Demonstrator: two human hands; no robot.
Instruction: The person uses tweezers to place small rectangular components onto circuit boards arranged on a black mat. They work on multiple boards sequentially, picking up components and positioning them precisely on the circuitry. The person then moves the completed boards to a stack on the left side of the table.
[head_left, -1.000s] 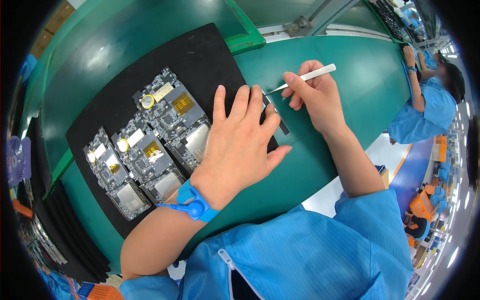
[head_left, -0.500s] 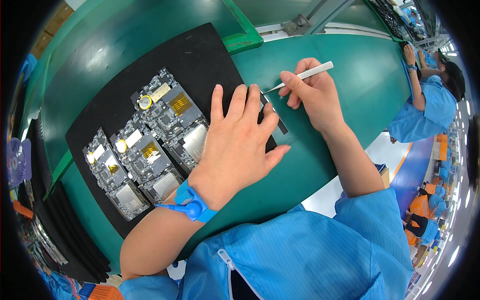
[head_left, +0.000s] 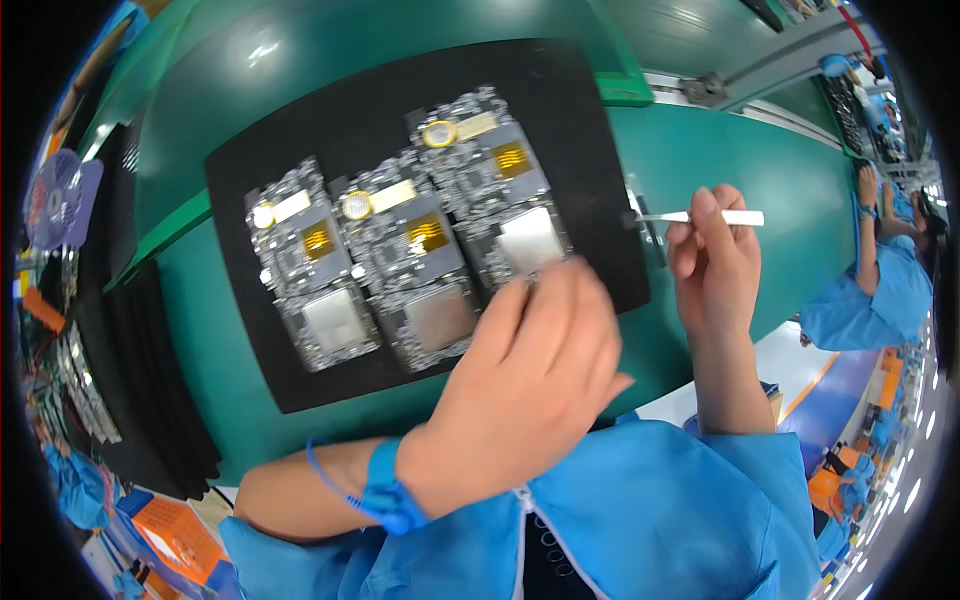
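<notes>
Three circuit boards lie side by side on a black mat [head_left: 575,110]: a left one [head_left: 290,255], a middle one [head_left: 380,265] and a right one [head_left: 460,185]. Each carries a round yellow-rimmed cell, a pale strip, a gold-coloured patch and a silver shield. My left hand [head_left: 535,385], blurred, hovers by the near end of the right board; its bent fingertips are partly hidden. A blue wrist strap [head_left: 383,485] circles that wrist. My right hand [head_left: 718,260] pinches white-handled tweezers [head_left: 742,217], their tip beside a thin strip [head_left: 645,225] at the mat's right edge.
The mat rests on a green worktop [head_left: 800,190]. Green-edged framing [head_left: 625,88] and a metal bar [head_left: 790,60] stand at the back right. Dark stacked sheets [head_left: 150,390] and a purple fan [head_left: 62,200] are at left. A person in blue [head_left: 870,290] sits at right.
My left hand has lifted off the mat's right edge and drawn back toward me, its fingers now bent. The view has shifted, showing the boards more fully. My right hand still holds the tweezers.
</notes>
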